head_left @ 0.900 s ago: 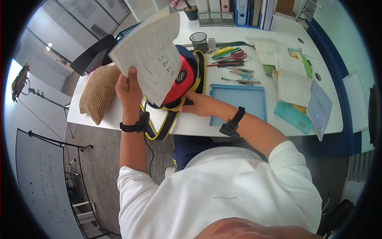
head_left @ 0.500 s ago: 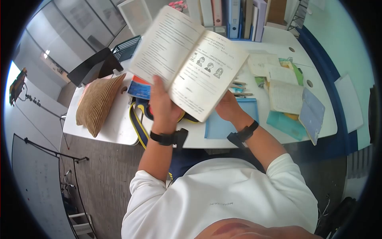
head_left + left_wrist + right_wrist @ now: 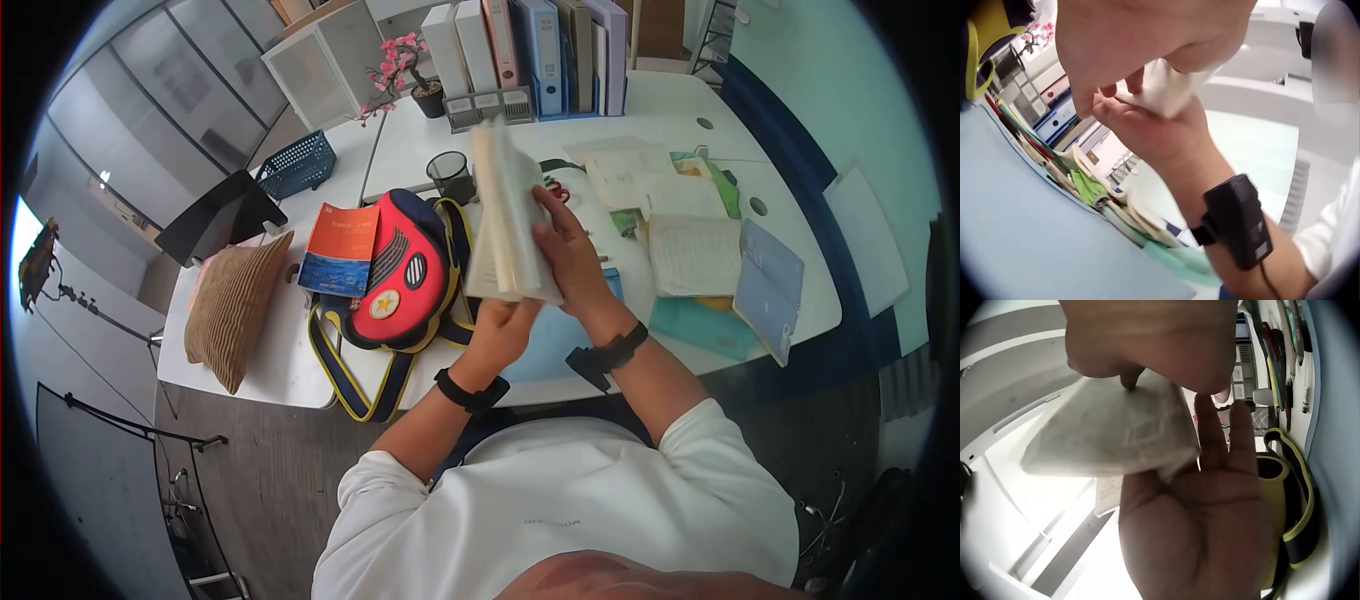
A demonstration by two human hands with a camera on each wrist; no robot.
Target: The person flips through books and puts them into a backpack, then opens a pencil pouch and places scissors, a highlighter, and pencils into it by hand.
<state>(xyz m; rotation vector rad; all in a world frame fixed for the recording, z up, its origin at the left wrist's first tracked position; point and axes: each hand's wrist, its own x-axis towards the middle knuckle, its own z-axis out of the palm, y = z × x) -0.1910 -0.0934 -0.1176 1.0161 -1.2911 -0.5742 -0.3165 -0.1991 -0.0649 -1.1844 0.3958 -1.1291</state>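
An open-paged paperback book [image 3: 510, 220] stands upright in front of the person, nearly edge-on in the head view and blurred. The left hand [image 3: 500, 335] grips its lower edge. Against its right side the right hand [image 3: 575, 255] holds it, thumb toward the pages. In the right wrist view the book's pale cover [image 3: 1116, 428] lies between both hands, and the left palm [image 3: 1197, 525] faces the camera with some fingers extended. On the desk to the left lies a red backpack [image 3: 405, 265] with yellow-edged straps. An orange and blue book [image 3: 340, 250] overlaps its left side.
A brown corduroy cushion [image 3: 235, 310] sits at the desk's left end. Behind are a mesh pen cup [image 3: 452, 178], a potted pink-flowered plant [image 3: 428, 97] and upright binders [image 3: 545, 60]. Open notebooks [image 3: 700, 245] lie on the right, beside a blue folder [image 3: 550, 345] under the hands.
The book went from one raised hand, to spread open between both hands, to nearly closed upright. The right hand left the backpack for the book. The orange book on the backpack came into view.
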